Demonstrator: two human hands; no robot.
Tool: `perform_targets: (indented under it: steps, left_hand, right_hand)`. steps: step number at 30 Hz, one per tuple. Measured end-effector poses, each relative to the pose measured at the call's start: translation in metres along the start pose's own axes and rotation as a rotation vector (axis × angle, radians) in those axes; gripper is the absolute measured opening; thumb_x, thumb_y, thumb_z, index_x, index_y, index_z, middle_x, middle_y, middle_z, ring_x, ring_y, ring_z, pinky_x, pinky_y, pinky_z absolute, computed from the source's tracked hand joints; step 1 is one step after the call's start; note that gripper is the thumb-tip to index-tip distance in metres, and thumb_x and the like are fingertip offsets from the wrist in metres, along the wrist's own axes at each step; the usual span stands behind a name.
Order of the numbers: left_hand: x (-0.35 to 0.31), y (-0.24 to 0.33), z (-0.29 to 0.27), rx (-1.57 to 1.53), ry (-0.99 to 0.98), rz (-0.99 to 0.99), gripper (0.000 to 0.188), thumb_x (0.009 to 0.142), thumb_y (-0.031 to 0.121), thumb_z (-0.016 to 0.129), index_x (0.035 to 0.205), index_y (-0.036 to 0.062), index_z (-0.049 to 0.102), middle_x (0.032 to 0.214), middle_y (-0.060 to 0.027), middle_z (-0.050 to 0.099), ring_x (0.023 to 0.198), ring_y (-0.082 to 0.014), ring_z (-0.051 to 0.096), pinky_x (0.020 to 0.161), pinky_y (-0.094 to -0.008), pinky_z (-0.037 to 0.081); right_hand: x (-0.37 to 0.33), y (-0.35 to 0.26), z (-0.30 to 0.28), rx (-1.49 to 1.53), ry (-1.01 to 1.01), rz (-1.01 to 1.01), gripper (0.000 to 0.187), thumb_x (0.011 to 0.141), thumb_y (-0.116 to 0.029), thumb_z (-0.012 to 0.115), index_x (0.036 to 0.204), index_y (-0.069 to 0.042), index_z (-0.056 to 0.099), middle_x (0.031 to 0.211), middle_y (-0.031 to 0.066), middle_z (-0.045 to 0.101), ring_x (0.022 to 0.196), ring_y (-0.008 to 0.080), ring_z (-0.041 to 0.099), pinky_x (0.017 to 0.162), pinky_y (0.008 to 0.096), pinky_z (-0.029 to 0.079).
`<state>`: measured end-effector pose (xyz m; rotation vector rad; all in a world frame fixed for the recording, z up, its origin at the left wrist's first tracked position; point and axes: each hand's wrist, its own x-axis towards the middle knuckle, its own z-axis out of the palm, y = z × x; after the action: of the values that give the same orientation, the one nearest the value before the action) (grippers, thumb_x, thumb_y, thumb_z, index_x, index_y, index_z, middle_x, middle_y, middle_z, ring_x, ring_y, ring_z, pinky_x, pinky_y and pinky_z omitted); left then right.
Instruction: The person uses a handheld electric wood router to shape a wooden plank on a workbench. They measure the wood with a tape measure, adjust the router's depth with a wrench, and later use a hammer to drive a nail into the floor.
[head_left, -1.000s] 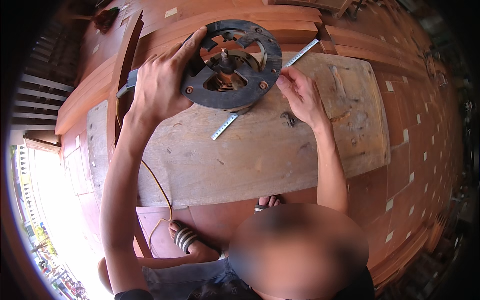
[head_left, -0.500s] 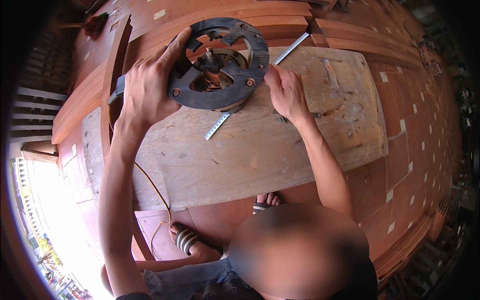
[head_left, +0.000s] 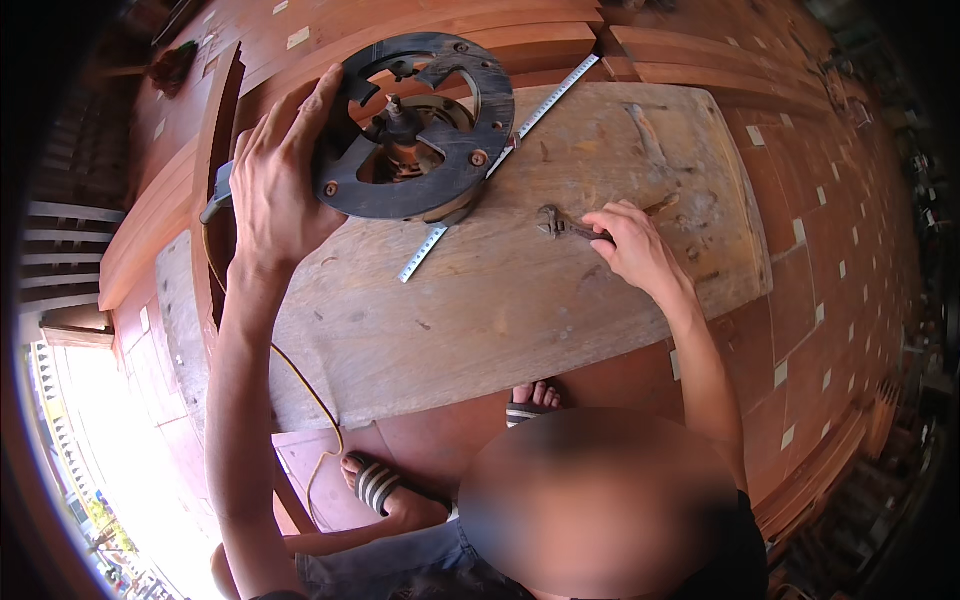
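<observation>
Round-base power tool (head_left: 462, 140): one. Cutter bit (head_left: 394, 108): one. Wrench (head_left: 568, 228): one. Measuring strip (head_left: 558, 95): two segments (middle hidden). Left hand (head_left: 278, 190): one. Right hand (head_left: 640, 248): one. Bench (head_left: 480, 300): one. Yellow cable (head_left: 300, 372): one. Striped sandals (head_left: 375, 485): two.

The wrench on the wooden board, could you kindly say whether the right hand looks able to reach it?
Yes, it seems so: the right hand is at the handle of the wrench, and nothing stands between them on the wooden board.

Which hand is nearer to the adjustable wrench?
Right. The right hand is at the handle of the adjustable wrench; the left hand is farther left, holding the router.
</observation>
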<state>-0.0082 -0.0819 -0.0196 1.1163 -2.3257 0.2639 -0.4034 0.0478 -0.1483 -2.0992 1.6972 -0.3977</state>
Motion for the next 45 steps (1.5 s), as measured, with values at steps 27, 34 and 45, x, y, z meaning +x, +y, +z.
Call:
perform_targets:
  steps: [27, 34, 45]
  left_hand:
    - [0.008, 0.005, -0.008, -0.099, -0.087, -0.087, 0.073, 0.087, 0.036, 0.074, 0.151, 0.0039, 0.057, 0.120, -0.0227, 0.074, 0.108, -0.0394, 0.073, 0.096, -0.0446, 0.056]
    - [0.008, 0.015, -0.011, -0.035, -0.110, -0.085, 0.070, 0.090, 0.034, 0.071, 0.152, 0.0040, 0.056, 0.124, -0.0215, 0.073, 0.109, -0.0390, 0.072, 0.096, -0.0445, 0.054]
    - [0.005, 0.013, -0.007, -0.051, -0.075, -0.066, 0.070, 0.089, 0.027, 0.070, 0.153, 0.0035, 0.054, 0.117, -0.0211, 0.073, 0.103, -0.0397, 0.071, 0.093, -0.0452, 0.054]
  right_hand:
    - [0.139, -0.023, 0.014, 0.399, 0.256, 0.741, 0.014, 0.099, -0.015, 0.071, 0.097, -0.001, 0.075, 0.087, 0.0133, 0.074, 0.074, 0.0199, 0.072, 0.066, 0.0360, 0.057]
    - [0.008, 0.167, -0.102, -0.224, 0.214, 0.748, 0.018, 0.092, -0.024, 0.078, 0.103, -0.011, 0.081, 0.098, 0.0155, 0.079, 0.096, 0.0342, 0.075, 0.087, 0.0464, 0.058]
    - [-0.042, 0.217, -0.121, -0.261, 0.332, 0.841, 0.021, 0.091, -0.025, 0.080, 0.107, -0.012, 0.080, 0.103, 0.0174, 0.078, 0.100, 0.0382, 0.074, 0.087, 0.0500, 0.058]
